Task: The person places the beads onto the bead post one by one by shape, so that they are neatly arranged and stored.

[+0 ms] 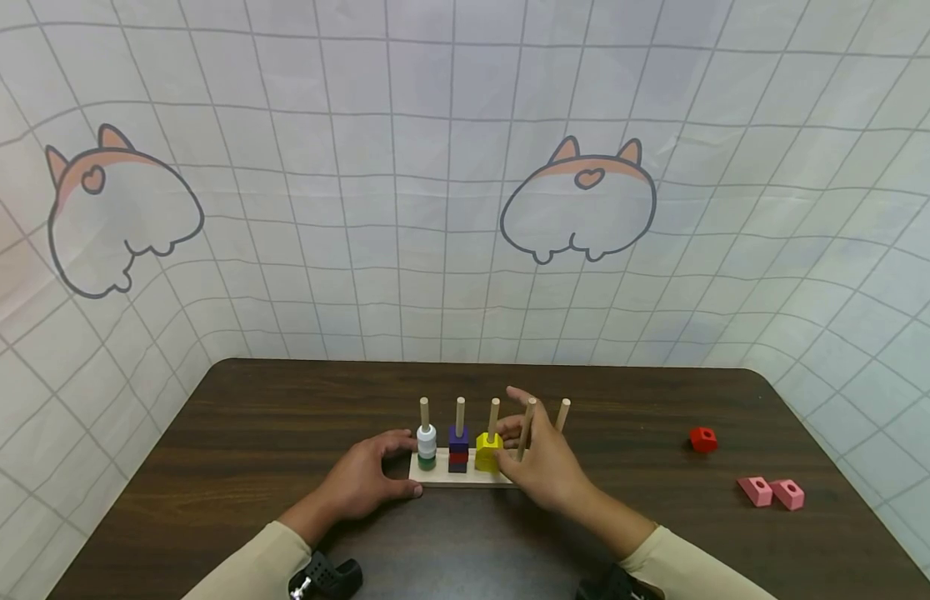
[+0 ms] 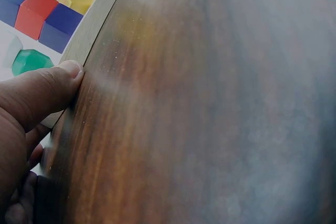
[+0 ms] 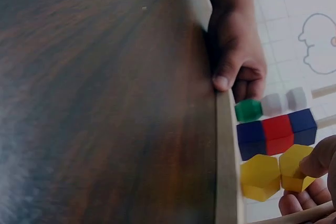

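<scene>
A pale wooden peg board [image 1: 437,477] lies on the table. My left hand [image 1: 366,480] grips its left end, thumb on the front edge and fingers round the side. On the leftmost peg sit white beads [image 1: 427,440] above a green bead [image 3: 248,110]. The neighbouring peg carries a red block [image 3: 278,134] between two dark blue blocks. Two yellow blocks [image 3: 260,178] are stacked on the middle peg. My right hand [image 1: 549,467] pinches the upper yellow block [image 3: 292,157] between thumb and fingers; part of this hand is behind the bare fourth peg [image 1: 526,427].
To the right on the dark wooden table [image 1: 300,400] lie a red block [image 1: 702,440] and two pink blocks [image 1: 756,491]. Another bare peg [image 1: 562,414] stands at the board's right end. A white grid-patterned curtain [image 1: 405,208] hangs behind the table.
</scene>
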